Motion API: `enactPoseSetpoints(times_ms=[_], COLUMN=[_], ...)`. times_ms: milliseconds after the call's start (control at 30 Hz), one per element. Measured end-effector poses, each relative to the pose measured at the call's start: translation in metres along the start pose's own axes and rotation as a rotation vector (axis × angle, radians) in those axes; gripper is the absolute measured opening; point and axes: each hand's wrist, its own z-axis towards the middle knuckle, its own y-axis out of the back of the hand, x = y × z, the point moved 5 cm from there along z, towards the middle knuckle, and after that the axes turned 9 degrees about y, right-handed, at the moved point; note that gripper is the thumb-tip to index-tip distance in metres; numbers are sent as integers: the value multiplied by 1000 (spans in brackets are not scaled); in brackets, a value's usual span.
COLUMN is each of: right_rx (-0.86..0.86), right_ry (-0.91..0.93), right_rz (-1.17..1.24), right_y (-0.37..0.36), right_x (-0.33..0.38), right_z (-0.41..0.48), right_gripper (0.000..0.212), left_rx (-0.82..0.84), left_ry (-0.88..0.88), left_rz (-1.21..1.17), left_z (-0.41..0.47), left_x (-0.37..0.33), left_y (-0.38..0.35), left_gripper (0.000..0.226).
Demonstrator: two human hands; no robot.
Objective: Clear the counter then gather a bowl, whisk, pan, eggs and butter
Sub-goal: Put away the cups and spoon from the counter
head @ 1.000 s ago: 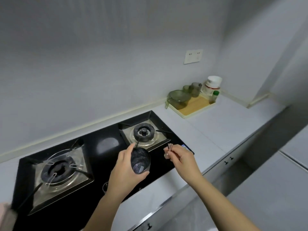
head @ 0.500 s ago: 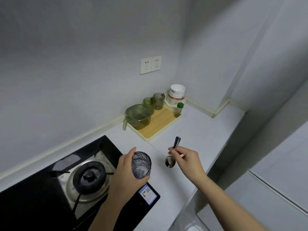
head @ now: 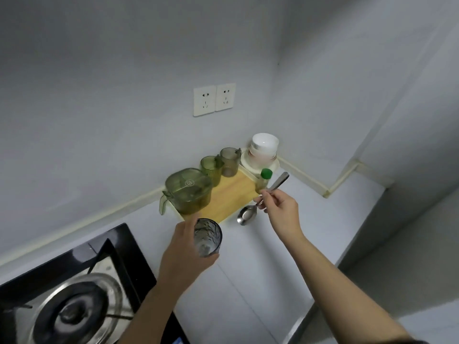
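Nearest me, lower left of the frame, is the stove [head: 74, 306], and just right of it the left hand [head: 183, 254] comes in over the pale counter [head: 260, 281]. Its fingers and thumb are curled round a clear glass [head: 208, 238], held upright above the counter and short of the wooden board [head: 236, 194]. The glass looks empty, though I can't be sure.

A little further up and to the right, the right hand [head: 280, 209] pinches a spoon [head: 247, 214] by mid-handle. The spoon's bowl hangs down-left of the fingertips, near the board's corner. The handle end pokes up-right, just beside the green-capped bottle [head: 264, 180].

That's my worry: one small swing of that handle and the bottle tips. The pinch looks light too, so the spoon could swivel or drop. If the glass lands half on the board's edge, it may rock over.

Further back the board is crowded: a green jug [head: 188, 192] on its left end, two green cups [head: 211, 167] behind it. In the far corner, above the right hand, the white bowls [head: 264, 146] are stacked on a plate [head: 248, 162], well apart from either grip. I reckon clearing comes first, and a bowl can be gathered from there afterwards. A wall socket [head: 214, 99] sits above it all.
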Motion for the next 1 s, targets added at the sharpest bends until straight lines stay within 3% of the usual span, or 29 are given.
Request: enactPoseSetpoints(times_ms=[167,433,1000], right_rx=[64,80,58], right_ry=[-2,15,-72], right_rz=[-6,-30,55], right_y=[9,29,29], right_x=[-35,-72,-135], right_z=[86,187,275], right_gripper=[22,24,19], left_rx=[-105,-129,-72], left_ry=[107,155,245], left_rz=[24,104,215], left_z=[56,160,275], left_x=[-28,-74,-84], left_y=[-41,-103,-174], left_gripper=[99,105,109])
